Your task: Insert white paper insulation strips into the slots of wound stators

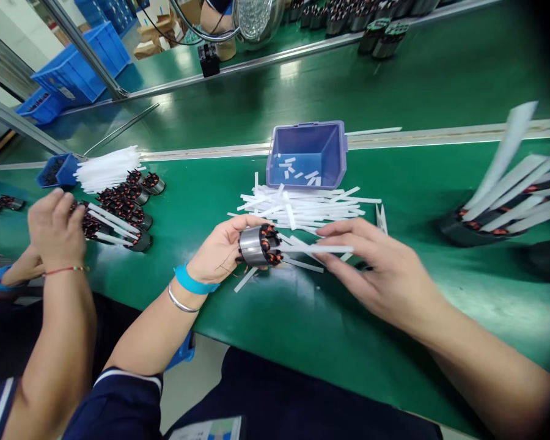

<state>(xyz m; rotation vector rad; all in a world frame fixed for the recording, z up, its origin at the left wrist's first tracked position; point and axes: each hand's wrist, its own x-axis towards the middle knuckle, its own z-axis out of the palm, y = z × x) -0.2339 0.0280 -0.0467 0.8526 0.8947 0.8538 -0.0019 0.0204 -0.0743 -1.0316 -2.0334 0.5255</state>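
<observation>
My left hand (220,247) is closed round a small metal stator with copper windings (259,245), held on its side just above the green table. A white strip (318,249) sticks out of the stator towards the right. My right hand (371,269) lies with its fingers stretched out, its fingertips on that strip. Behind both hands lies a loose pile of white strips (302,208).
A purple bin (308,153) with a few short white pieces stands behind the pile. At right sits a stator full of long strips (495,214). At left a co-worker's hand (55,226) works beside several stators (123,211), a white strip bundle (105,168) and blue bins.
</observation>
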